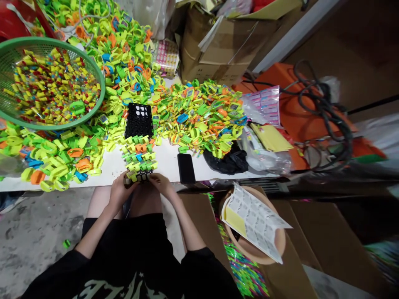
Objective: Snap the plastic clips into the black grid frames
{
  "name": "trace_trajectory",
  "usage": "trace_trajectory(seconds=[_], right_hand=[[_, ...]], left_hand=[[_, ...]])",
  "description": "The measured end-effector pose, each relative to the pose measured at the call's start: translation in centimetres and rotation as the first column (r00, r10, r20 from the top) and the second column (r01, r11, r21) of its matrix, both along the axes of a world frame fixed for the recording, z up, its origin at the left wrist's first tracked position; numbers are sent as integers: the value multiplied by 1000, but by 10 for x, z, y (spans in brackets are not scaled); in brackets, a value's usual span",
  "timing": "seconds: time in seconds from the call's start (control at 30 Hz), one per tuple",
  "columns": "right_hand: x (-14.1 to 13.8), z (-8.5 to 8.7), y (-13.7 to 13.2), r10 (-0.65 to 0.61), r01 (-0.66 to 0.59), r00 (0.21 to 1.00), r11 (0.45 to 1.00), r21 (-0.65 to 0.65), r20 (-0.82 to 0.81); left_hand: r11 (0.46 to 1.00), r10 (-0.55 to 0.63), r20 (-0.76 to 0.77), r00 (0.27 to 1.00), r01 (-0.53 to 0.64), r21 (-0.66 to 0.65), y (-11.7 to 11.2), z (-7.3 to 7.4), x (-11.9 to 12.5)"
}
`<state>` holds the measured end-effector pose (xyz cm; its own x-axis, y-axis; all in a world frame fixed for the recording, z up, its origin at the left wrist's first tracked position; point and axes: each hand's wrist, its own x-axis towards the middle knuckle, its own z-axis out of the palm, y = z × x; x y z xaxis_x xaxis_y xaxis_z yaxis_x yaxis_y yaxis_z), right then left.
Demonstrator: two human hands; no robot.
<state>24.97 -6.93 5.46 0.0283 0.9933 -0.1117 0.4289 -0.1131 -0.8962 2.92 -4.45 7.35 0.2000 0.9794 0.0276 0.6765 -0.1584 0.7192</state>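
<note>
A black plastic grid rack (pixel 139 120) lies on the white table (pixel 168 164), its near half filled with rows of small green, yellow and orange plastic wristbands (pixel 139 155). My left hand (pixel 120 192) and my right hand (pixel 160 183) meet at the rack's near end, at the table's edge. Both have their fingers curled and pinched on a small yellow-green band piece (pixel 137 177) there. Black sleeves cover my upper arms.
Heaps of coloured bands (pixel 199 114) cover the table. A green basket (pixel 51 81) of yellow pieces sits at left. A black phone (pixel 186 167), a black bag (pixel 229 161), sticker sheets (pixel 264 104), cardboard boxes (pixel 224 50), and a stool carrying a printed sheet (pixel 254 222) lie around.
</note>
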Motion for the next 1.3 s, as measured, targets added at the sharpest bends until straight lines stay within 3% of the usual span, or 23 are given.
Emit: trace_trajectory(seconds=[0.13, 0.27, 0.4, 0.57, 0.77, 0.93, 1.1, 1.3], right_hand=[[66, 15, 25, -304, 311, 942, 950, 25, -144], [101, 21, 89, -493, 511, 849, 857, 62, -190], [119, 12, 145, -596, 597, 802, 802, 14, -37], [131, -3, 168, -607, 585, 782, 793, 170, 139], [131, 3, 161, -644, 632, 764, 733, 251, -41], [123, 23, 147, -676, 711, 703, 681, 176, -221], [102, 40, 114, -682, 757, 650, 620, 207, -336], [38, 39, 33, -586, 685, 708, 705, 183, -393]], left_hand=[[1000, -29, -17, 999, 29, -9, 8, -18, 1], [998, -50, -69, 996, 54, 46, 16, -29, -2], [997, -47, -65, 997, 50, 58, 18, -34, -5], [999, -30, -28, 999, 31, 44, 18, -37, -5], [994, -103, 27, 994, 102, 42, 21, -40, -8], [995, -88, 39, 995, 85, 54, 21, -43, -9], [996, -74, 63, 995, 71, 51, 21, -45, -8], [993, -84, 70, 994, 77, 92, 21, -47, -9]])
